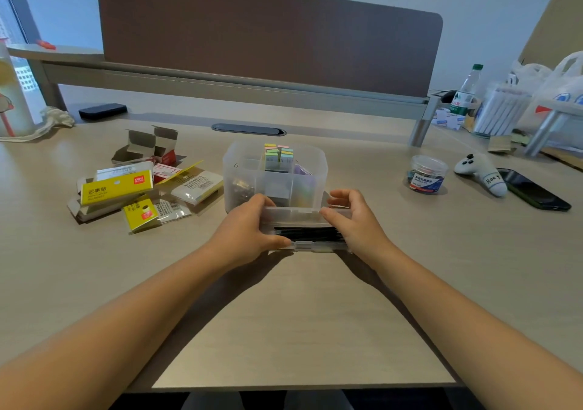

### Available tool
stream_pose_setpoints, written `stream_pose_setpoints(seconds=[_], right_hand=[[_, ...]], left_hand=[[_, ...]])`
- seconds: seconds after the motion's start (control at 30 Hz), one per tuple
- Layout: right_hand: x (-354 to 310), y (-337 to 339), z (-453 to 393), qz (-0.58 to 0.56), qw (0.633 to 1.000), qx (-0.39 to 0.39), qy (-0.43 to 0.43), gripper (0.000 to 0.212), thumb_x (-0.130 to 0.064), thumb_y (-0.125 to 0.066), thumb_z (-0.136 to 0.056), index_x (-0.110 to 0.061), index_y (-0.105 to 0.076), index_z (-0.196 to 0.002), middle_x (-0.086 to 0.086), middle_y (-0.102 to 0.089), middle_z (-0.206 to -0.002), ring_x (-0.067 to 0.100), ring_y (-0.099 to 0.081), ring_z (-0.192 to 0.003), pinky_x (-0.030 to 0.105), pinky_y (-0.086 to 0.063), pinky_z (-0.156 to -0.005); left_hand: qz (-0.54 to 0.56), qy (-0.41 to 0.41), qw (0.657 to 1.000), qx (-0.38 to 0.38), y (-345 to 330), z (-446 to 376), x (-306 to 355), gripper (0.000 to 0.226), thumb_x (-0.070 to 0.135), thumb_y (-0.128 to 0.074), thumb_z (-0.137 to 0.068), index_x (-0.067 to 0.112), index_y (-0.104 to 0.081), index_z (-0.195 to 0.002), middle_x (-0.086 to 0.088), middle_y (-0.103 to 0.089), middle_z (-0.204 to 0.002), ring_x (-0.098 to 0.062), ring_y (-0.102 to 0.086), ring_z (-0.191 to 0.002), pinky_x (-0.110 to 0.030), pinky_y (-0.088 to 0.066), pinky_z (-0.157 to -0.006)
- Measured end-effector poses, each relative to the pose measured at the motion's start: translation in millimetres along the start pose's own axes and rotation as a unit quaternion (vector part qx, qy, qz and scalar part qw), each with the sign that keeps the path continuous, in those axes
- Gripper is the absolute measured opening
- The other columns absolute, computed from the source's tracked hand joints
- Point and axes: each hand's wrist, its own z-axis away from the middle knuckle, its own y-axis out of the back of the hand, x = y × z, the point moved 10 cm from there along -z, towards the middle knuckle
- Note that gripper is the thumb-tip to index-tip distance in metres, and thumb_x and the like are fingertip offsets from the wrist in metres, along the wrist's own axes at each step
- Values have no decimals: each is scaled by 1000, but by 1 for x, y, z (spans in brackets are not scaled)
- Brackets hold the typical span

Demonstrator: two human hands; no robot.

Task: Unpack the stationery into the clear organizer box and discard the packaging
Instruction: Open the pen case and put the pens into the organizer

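While both hands hold a small clear case just in front of the clear organizer box, here's the layout left to right. Far left: pile of discarded packaging on the desk, yellow sticky-note wrappers, clear sleeves, opened cardboard boxes behind, lying just left of the organizer. Left hand grips the case's left end, thumb along the near edge, fingers curled over the top. Case holds dark, thin items, can't tell what exactly; its lid seems slightly raised at the back. Right hand grips the right end, thumb on the lid edge, fingers curled behind it. Organizer is divided into compartments: pastel sticky tabs stand upright in a rear one, metallic bits in the front-left one, other contents too blurred to tell. Right of it, well apart: round clear tub of binder clips, white controller, dark phone.
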Motion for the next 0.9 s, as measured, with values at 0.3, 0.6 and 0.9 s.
stream_pose_setpoints(seconds=[0.3,0.6,0.9], right_hand=[[7,10,16,60,996,-61,-30,51,-18,-62,-82,-11,-38,-126,3,-50,-117,12,-46,-100,23,-38,-84],[11,12,25,69,997,-37,-20,54,-15,-64,-80,-10,-40,-128,9,-50,-129,13,-46,-105,22,-38,-89],[15,10,19,59,997,-35,-37,55,-13,-66,-78,-7,-42,-127,10,-50,-128,16,-48,-107,30,-40,-96]], left_hand=[[-63,50,996,26,3,3,-5,66,37,-76,-65,14,-39,-114,-6,-54,-121,-16,-50,-100,-32,-49,-85],[-78,50,996,-16,2,14,6,52,50,-61,-74,14,-53,-111,0,-54,-99,-15,-50,-90,-28,-46,-75],[-64,63,991,-100,-7,6,12,42,44,-49,-86,9,-66,-101,-10,-68,-100,-24,-61,-95,-34,-50,-83]])
